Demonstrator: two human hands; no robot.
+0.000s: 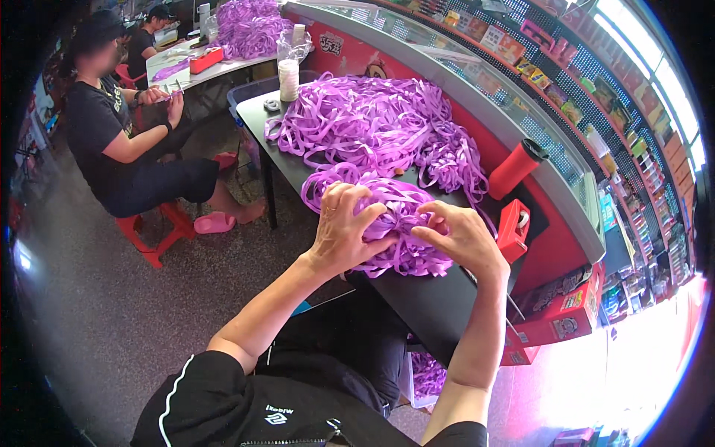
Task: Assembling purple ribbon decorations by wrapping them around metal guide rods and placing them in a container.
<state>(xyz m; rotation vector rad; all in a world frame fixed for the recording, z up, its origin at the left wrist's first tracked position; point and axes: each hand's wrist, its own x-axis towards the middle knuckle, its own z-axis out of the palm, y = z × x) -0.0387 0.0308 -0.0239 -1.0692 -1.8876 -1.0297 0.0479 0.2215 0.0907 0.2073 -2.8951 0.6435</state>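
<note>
Status: shiny purple ribbon bunch [402, 222] sits on near end of flat black tabletop [432, 302], btwn both hands. L hand [344, 227] half-curled, thumb + index apart at bunch; R hand [465, 237] fingers bent, thumb at bunch ctr. Can't tell if either's actually pinching ribbon. Progress: bunch looks gathered mid, prob partway; loops splayed, no tie visible. Big loose purple ribbon heap [365, 123] behind, so prob lots left.
</note>
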